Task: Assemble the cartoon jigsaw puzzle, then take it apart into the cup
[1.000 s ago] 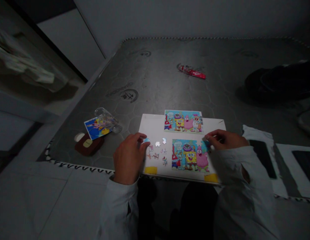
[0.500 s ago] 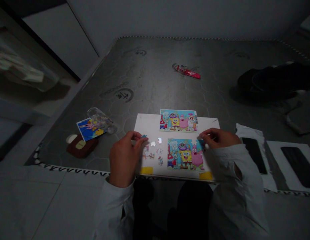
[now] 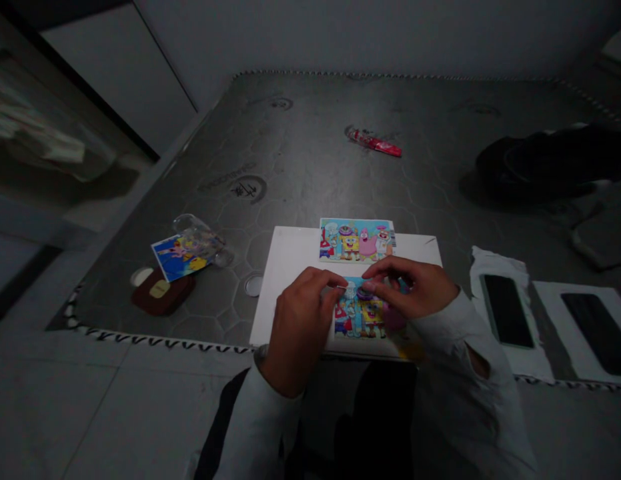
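Note:
A partly built cartoon jigsaw puzzle (image 3: 354,321) lies on a white board (image 3: 283,257), its right side covered by my right hand. My left hand (image 3: 303,327) is closed in a pinch at the puzzle's upper left, with the thin pale edge of a puzzle piece between thumb and forefinger. Over the puzzle's top edge, my right hand (image 3: 420,290) has its thumb and forefinger drawn together; whatever they hold is too small to make out. Just beyond the hands rests the printed reference picture (image 3: 357,240). My left hand hides the spot where loose pieces lay.
To the left are a brown case (image 3: 163,293), a blue and yellow card (image 3: 177,261) and a clear plastic wrapper (image 3: 197,233). A red packet (image 3: 380,145) lies farther back. Two phones, one dark green-edged phone (image 3: 507,310) and one black phone (image 3: 595,330), sit at right near a dark bag (image 3: 545,163).
My left hand has moved right, from beside the loose pieces to the puzzle's upper left. My right hand has shifted left from the puzzle's right corner to over its top edge.

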Demonstrator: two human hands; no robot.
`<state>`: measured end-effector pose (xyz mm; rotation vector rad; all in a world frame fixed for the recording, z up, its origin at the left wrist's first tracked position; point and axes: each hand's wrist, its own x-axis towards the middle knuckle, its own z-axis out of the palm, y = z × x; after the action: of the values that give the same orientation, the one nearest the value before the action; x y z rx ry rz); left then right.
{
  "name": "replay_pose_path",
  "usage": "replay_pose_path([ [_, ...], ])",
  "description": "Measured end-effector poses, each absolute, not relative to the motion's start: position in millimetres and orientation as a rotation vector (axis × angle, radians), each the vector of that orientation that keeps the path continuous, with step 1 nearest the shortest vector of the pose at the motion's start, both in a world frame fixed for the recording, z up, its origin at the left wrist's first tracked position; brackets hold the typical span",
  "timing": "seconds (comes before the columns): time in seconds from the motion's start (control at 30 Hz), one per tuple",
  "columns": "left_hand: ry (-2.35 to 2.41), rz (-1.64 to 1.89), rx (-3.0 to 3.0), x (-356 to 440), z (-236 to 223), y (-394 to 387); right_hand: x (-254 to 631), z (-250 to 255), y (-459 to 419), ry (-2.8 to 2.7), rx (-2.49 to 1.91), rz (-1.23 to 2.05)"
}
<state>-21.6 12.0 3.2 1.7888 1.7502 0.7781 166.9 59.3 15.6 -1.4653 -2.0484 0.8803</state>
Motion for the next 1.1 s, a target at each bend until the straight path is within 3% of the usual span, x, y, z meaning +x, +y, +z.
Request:
replay_pose_path([
  [0.3, 1.696, 0.771, 1.696, -10.8, 5.1, 11.6, 169.3, 1.4, 66.2, -2.077, -1.412, 1.090],
  [0.63, 1.668, 0.866, 1.678, -2.3, 5.8, 11.1, 176.8, 0.3, 66.0, -2.117, -1.449, 1.055],
  [1.1, 1.733, 0.741, 1.656, -1.4, 7.1, 9.9, 178.8, -7.0, 69.0, -2.003, -1.380, 1.134],
])
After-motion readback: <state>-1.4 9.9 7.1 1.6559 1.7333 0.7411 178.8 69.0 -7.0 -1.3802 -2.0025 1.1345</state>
